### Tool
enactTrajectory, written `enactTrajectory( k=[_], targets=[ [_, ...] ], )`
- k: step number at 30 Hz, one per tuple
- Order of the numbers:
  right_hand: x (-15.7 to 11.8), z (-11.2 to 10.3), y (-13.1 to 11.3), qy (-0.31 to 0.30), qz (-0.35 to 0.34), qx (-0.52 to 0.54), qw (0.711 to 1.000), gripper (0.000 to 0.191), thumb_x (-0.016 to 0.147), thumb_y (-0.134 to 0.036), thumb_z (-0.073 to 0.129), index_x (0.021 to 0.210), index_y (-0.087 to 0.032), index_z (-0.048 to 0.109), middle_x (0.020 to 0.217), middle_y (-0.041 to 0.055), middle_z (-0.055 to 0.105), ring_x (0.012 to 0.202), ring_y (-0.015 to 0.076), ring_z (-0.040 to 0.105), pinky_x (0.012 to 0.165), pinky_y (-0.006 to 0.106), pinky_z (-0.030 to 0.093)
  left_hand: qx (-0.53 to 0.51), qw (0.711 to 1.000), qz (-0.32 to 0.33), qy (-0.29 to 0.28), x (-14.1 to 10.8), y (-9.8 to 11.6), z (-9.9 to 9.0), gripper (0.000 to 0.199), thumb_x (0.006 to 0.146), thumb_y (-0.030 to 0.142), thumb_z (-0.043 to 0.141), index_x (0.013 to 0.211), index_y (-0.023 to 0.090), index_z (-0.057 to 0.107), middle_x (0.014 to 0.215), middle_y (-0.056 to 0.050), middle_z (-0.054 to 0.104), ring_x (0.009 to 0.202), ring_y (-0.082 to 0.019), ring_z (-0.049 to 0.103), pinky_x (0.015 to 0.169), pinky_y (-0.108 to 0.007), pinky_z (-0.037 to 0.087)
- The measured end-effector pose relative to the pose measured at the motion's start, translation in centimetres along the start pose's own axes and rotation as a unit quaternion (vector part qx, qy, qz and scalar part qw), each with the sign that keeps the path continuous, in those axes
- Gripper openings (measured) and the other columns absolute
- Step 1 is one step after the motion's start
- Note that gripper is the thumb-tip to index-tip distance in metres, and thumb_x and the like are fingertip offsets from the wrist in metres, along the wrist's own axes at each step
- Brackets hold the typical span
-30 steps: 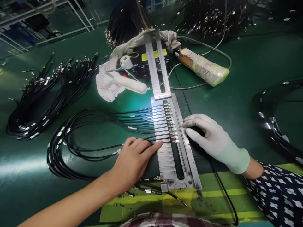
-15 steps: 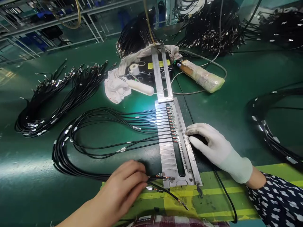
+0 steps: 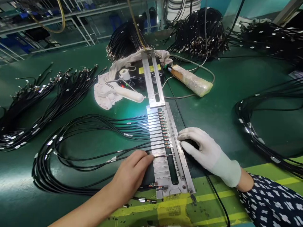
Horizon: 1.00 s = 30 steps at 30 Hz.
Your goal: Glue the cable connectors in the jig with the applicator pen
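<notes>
A slotted metal jig lies on the table, with several black cables side by side in its upper grooves. Their stripped wire tips show over the long opening. My bare left hand is closed, pinching a black cable that lies across the jig just below the filled grooves. My right hand, in a white glove, has its curled fingertips and thumb on the jig's right edge. Loose cable ends rest by the jig's lower left corner, partly hidden by my left hand.
A black control box stands behind the jig, under a pale cloth and a white-handled tool. A wrapped handle lies to their right. Cable bundles lie left, right and behind. Yellow-green tape covers the front edge.
My left hand has moved up and right from the loose ends, bringing a cable across the jig. My right hand stays at the jig's edge. The view has shifted slightly.
</notes>
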State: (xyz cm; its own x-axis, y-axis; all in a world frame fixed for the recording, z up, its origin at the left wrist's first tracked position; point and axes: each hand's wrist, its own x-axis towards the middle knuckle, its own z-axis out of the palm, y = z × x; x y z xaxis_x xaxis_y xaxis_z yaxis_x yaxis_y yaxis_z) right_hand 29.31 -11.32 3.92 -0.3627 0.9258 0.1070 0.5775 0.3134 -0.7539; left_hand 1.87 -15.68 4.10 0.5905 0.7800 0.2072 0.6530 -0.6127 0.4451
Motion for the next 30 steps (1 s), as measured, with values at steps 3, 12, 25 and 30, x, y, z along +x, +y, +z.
enactTrajectory(
  k=[3,12,25,30],
  targets=[
    [0.0,0.0,-0.1,-0.003,0.005,0.001,1.000,0.011,0.095,-0.024,0.053,0.098,-0.025,0.063,0.111,0.0043,0.064,0.107,0.0241,0.057,0.094,0.045,0.046,0.019,0.999,0.034,-0.012,0.4,-0.3,-0.6,0.032,0.095,0.006,0.042,0.123,0.013,0.055,0.093,-0.009,0.058,0.081,-0.015,0.056,0.070,-0.025,0.051],
    [0.3,0.0,0.2,-0.008,0.007,-0.003,1.000,0.009,0.095,-0.023,0.055,0.098,-0.026,0.063,0.107,0.0011,0.064,0.104,0.0219,0.057,0.092,0.043,0.044,0.083,0.989,0.103,-0.063,2.3,-0.9,-2.0,0.034,0.098,0.011,0.035,0.124,0.009,0.057,0.094,-0.012,0.061,0.079,-0.019,0.058,0.067,-0.030,0.054],
    [0.2,-0.3,0.3,-0.011,0.016,-0.002,1.000,0.010,0.095,-0.025,0.055,0.099,-0.025,0.064,0.108,0.0033,0.064,0.102,0.0226,0.057,0.088,0.042,0.046,-0.002,0.995,0.081,-0.049,2.2,-1.7,-1.7,0.033,0.098,0.011,0.038,0.124,0.012,0.058,0.104,-0.012,0.060,0.094,-0.018,0.058,0.080,-0.029,0.050],
    [0.6,-0.2,0.4,-0.010,0.009,0.001,1.000,0.009,0.095,-0.024,0.055,0.098,-0.025,0.064,0.106,0.0025,0.064,0.101,0.0219,0.057,0.088,0.042,0.046,0.114,0.990,0.056,-0.053,0.3,-1.2,-0.7,0.043,0.096,0.007,0.037,0.136,0.016,0.051,0.090,-0.007,0.057,0.077,-0.018,0.049,0.065,-0.030,0.038]
  ],
)
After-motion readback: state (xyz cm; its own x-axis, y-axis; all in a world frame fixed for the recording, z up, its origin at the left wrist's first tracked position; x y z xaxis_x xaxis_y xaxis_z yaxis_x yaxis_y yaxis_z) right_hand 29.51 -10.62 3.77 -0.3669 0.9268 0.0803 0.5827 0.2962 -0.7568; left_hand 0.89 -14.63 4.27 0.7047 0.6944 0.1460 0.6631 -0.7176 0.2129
